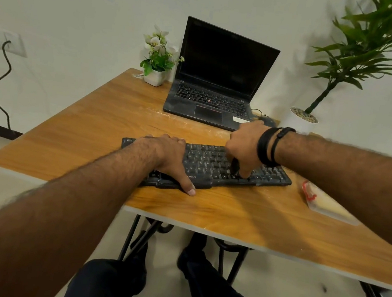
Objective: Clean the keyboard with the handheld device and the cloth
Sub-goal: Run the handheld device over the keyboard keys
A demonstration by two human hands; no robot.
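Observation:
A black keyboard (207, 165) lies across the middle of the wooden table (81, 135). My left hand (171, 160) rests flat on its left half, thumb over the front edge, pinning it down. My right hand (245, 146) is closed around a small dark handheld device (235, 166) whose tip touches the keys on the right half; most of the device is hidden by my fingers. A pale yellow cloth in a clear packet (325, 203) lies on the table to the right of the keyboard, partly behind my right forearm.
An open black laptop (210, 96) stands at the back of the table, with a small white flower pot (155, 75) to its left. A tall potted plant (300, 120) stands at the back right. A cable hangs from a wall socket (4, 41) at left.

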